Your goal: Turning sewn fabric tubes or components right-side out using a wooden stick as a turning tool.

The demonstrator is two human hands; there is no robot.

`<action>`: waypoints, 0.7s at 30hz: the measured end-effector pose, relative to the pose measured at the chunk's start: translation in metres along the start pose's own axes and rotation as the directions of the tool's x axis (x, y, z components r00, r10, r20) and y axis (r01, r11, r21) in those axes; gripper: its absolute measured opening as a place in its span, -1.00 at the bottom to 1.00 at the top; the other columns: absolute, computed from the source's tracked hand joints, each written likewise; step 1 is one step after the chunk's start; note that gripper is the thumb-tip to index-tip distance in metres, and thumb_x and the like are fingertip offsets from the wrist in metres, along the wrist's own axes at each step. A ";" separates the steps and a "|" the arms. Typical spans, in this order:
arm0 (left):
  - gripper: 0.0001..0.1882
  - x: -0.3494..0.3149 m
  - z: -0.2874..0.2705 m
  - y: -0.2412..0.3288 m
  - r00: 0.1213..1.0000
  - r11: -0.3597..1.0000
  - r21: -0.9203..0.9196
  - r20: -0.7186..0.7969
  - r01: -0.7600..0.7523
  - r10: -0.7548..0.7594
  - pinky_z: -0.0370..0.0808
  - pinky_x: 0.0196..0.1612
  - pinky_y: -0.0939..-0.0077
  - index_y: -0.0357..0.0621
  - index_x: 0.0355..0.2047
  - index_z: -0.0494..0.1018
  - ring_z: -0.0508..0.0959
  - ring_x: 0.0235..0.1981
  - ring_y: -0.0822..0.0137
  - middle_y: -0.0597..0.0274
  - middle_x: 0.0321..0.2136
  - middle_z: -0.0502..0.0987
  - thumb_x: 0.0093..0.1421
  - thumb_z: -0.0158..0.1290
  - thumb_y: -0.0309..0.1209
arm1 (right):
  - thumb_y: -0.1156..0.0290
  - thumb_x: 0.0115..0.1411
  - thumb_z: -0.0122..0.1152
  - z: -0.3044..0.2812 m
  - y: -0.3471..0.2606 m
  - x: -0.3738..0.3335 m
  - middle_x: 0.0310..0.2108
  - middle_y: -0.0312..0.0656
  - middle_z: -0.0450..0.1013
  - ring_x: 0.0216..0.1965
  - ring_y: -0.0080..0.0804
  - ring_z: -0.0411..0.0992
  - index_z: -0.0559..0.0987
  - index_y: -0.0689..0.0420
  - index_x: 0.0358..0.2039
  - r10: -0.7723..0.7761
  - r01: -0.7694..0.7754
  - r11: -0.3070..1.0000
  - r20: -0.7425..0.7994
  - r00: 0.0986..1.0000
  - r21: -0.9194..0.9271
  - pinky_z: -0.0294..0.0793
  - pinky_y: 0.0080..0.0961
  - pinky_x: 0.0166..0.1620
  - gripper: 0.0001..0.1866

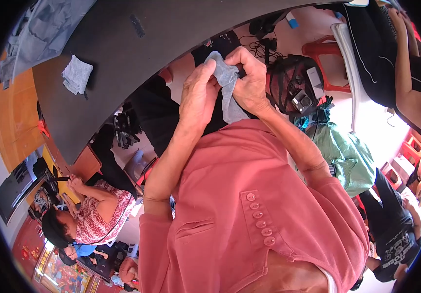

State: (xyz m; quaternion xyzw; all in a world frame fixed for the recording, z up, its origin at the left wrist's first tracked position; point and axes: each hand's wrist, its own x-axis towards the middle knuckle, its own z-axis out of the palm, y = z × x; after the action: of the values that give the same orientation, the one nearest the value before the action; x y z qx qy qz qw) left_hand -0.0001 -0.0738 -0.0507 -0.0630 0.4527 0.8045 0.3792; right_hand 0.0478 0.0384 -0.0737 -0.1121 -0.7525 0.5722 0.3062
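Grey-blue cloth, thin and crumpled, is pinched between two bare hands in front of the person's body, just off the curved edge of a dark table. The left hand grips it with the thumb raised along its upper part; the right hand is clamped on the other side, its fingers bent. The hands are near each other, with the cloth bridging them, and a loose tail hangs down toward the hem of a dusty-red shirt. Whether the tail touches the shirt, I cannot tell.

On the table, a folded grey cloth lies well apart from the hands, with a small dark strip farther along. A clear bag of grey pieces is at the table's far left end.

Right of the hands is a black mesh bag bearing a small device and a white box. Near it are a red stool and a green sack. At left, a co-worker in a patterned top holds a slim dark object
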 end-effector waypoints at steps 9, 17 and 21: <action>-0.75 -0.005 0.008 -0.009 1.000 0.997 -0.074 -0.023 0.009 -0.011 0.38 -0.05 0.55 -0.23 -0.12 0.42 0.45 -0.20 0.49 0.31 -0.27 0.49 0.24 0.02 -0.36 | 0.69 -0.18 0.22 0.005 -0.006 0.007 -0.48 -0.26 0.38 -0.44 -0.43 0.39 0.39 0.15 -0.21 -0.041 0.039 0.999 -0.068 0.997 -0.032 0.42 -0.55 -0.39 -0.55; -0.72 -0.010 -0.002 -0.005 0.997 0.996 0.085 0.073 -0.016 0.010 0.36 -0.03 0.50 -0.19 -0.09 0.40 0.46 -0.18 0.49 0.32 -0.23 0.50 0.23 0.04 -0.36 | 0.66 -0.19 0.27 0.002 0.001 -0.001 -0.49 -0.24 0.36 -0.47 -0.44 0.39 0.42 0.18 -0.28 0.030 -0.027 0.999 -0.100 0.995 0.033 0.41 -0.55 -0.37 -0.61; -0.73 -0.001 -0.009 -0.005 0.993 0.998 -0.045 0.110 0.052 -0.047 0.38 -0.03 0.48 -0.19 -0.09 0.40 0.48 -0.19 0.46 0.29 -0.22 0.51 0.23 0.04 -0.35 | 0.59 -0.19 0.33 0.002 -0.003 0.002 -0.54 -0.25 0.36 -0.53 -0.45 0.36 0.43 0.20 -0.31 0.041 -0.040 0.999 -0.086 0.995 0.008 0.39 -0.54 -0.40 -0.63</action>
State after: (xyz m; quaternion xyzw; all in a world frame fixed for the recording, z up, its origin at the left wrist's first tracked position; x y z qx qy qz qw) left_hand 0.0018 -0.0800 -0.0592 -0.0392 0.4103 0.8076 0.4217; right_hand 0.0459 0.0368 -0.0703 -0.1510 -0.7344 0.5752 0.3270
